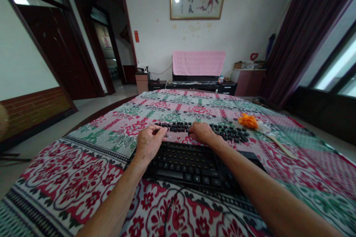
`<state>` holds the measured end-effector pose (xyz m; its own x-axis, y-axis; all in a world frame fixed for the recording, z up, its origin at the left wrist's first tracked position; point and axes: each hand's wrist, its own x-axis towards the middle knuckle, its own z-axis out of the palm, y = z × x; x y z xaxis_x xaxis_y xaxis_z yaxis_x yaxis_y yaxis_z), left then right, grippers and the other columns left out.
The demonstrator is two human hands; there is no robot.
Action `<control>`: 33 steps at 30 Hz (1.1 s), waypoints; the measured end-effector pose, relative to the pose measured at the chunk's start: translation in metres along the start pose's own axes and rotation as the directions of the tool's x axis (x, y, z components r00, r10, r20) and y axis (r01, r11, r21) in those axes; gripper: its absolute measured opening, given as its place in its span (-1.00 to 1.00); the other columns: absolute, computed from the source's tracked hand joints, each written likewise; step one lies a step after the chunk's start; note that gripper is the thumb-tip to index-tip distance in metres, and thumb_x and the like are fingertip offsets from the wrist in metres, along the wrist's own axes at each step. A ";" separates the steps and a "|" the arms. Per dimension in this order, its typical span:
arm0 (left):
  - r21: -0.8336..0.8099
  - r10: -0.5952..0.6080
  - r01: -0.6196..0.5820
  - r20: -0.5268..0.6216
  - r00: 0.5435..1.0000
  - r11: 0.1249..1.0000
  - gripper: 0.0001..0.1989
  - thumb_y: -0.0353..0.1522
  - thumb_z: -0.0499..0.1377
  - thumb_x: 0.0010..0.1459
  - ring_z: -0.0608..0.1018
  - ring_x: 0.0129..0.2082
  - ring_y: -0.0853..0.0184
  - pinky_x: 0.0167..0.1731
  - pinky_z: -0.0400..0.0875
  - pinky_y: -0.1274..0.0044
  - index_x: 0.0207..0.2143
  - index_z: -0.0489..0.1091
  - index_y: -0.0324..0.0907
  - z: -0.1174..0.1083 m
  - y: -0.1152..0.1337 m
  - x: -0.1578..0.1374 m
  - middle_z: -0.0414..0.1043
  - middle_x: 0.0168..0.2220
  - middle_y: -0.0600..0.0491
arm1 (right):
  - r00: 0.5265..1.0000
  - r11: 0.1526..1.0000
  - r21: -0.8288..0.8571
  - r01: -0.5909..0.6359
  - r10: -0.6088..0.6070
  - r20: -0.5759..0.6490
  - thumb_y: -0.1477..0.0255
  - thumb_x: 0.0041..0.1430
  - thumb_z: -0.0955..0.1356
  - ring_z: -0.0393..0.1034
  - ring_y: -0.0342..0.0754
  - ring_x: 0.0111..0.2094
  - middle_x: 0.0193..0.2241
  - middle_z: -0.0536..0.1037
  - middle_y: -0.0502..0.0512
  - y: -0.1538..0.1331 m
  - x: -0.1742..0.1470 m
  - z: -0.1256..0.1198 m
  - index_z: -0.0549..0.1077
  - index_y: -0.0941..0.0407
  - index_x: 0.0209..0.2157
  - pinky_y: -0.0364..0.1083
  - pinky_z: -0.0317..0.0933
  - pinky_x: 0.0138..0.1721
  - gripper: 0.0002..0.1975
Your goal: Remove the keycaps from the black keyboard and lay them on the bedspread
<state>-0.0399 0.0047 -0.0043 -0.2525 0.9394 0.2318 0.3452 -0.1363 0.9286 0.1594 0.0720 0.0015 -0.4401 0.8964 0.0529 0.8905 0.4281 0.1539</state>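
- At the centre of the frame, a black keyboard lies on the patterned cloth over the desk; caps sit along its lower rows, while the upper rows show small yellowish spots, apparently bare mounts.
- Just above it, loose keycaps spread in rough rows toward the right.
- Left of centre, the left hand has its grip drawn together, thumb against fingers; whether it pinches a cap, I cannot tell.
- Right of it, the right hand curls its fingers down at the loose keycaps; its grip is hidden, so pinching or merely touching stays uncertain.
- For such small pieces, light fingertip handling by the edges should serve best, one cap at a time, keeping the rows in order and the forearms off the keyboard.
- Toward the upper right, an open-looking box stands on a cabinet; its contents are too small to tell. The loose keycaps lie directly on the cloth.
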 end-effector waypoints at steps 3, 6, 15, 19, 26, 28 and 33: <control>-0.004 -0.005 0.005 0.003 1.000 1.000 -0.65 -0.13 0.14 -0.08 0.56 -0.52 0.32 -0.50 0.35 0.61 -0.38 0.40 -0.23 0.000 0.000 0.000 0.51 -0.51 0.03 | 1.000 1.000 -0.012 0.006 -0.006 0.001 0.39 0.03 0.26 0.37 0.07 -0.22 -0.25 0.46 0.24 0.000 0.001 0.003 0.50 0.13 -0.28 -0.05 0.18 -0.24 -0.75; -0.014 -0.016 0.016 0.000 1.000 1.000 -0.64 -0.11 0.15 -0.10 0.56 -0.51 0.32 -0.50 0.35 0.61 -0.38 0.41 -0.23 0.000 -0.002 0.001 0.52 -0.49 0.02 | 1.000 1.000 -0.006 0.005 -0.005 -0.010 0.39 0.03 0.26 0.36 0.07 -0.21 -0.25 0.45 0.23 0.002 0.001 0.006 0.49 0.12 -0.25 -0.06 0.17 -0.23 -0.74; 0.028 0.008 -0.007 -0.007 1.000 1.000 -0.67 -0.13 0.14 -0.08 0.56 -0.52 0.31 -0.50 0.36 0.60 -0.40 0.40 -0.21 -0.001 0.000 0.000 0.51 -0.52 0.04 | 0.999 1.000 0.006 0.009 -0.009 -0.038 0.40 0.03 0.25 0.38 0.03 -0.26 -0.29 0.46 0.19 0.002 0.001 0.008 0.49 0.07 -0.25 -0.09 0.18 -0.29 -0.74; 0.022 -0.038 0.038 -0.002 0.999 0.999 -0.67 -0.14 0.16 -0.11 0.56 -0.53 0.30 -0.55 0.36 0.61 -0.41 0.40 -0.22 -0.004 0.002 0.000 0.50 -0.56 0.05 | 0.999 1.000 0.006 -0.001 0.001 -0.045 0.39 0.05 0.23 0.37 0.01 -0.26 -0.29 0.46 0.19 0.002 0.002 0.011 0.50 0.08 -0.28 -0.10 0.17 -0.27 -0.75; 0.212 -0.263 0.225 0.173 0.949 0.951 -0.79 -0.25 0.21 -0.20 0.52 -0.66 0.32 -0.74 0.25 0.66 -0.56 0.37 -0.23 -0.021 0.024 -0.004 0.48 -0.60 -0.01 | 0.994 0.997 0.070 -0.014 0.021 -0.103 0.34 0.05 0.23 0.36 0.02 -0.26 -0.25 0.44 0.22 0.000 -0.001 0.007 0.46 0.11 -0.22 -0.10 0.18 -0.27 -0.71; 0.258 -0.300 0.246 0.194 0.934 0.934 -0.81 -0.27 0.21 -0.21 0.50 -0.70 0.33 -0.77 0.22 0.67 -0.59 0.36 -0.23 -0.023 0.027 -0.006 0.48 -0.62 -0.01 | 0.992 0.994 0.113 0.006 0.008 -0.127 0.36 0.07 0.22 0.36 0.01 -0.26 -0.27 0.46 0.19 -0.005 -0.004 0.004 0.46 0.10 -0.24 -0.10 0.17 -0.27 -0.73; 0.342 -0.276 0.193 0.216 0.937 0.920 -0.83 -0.27 0.17 -0.18 0.48 -0.73 0.33 -0.79 0.20 0.67 -0.60 0.35 -0.21 -0.019 0.018 -0.008 0.46 -0.65 0.01 | 0.984 0.977 0.198 0.083 -0.049 -0.171 0.39 0.08 0.20 0.36 -0.03 -0.28 -0.32 0.48 0.17 -0.028 -0.012 0.003 0.47 0.11 -0.29 -0.13 0.17 -0.28 -0.75</control>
<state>-0.0490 -0.0110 0.0157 -0.1369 0.9853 -0.1019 0.5777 0.1630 0.7998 0.1407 0.0494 -0.0063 -0.4964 0.8416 0.2129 0.8561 0.5152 -0.0407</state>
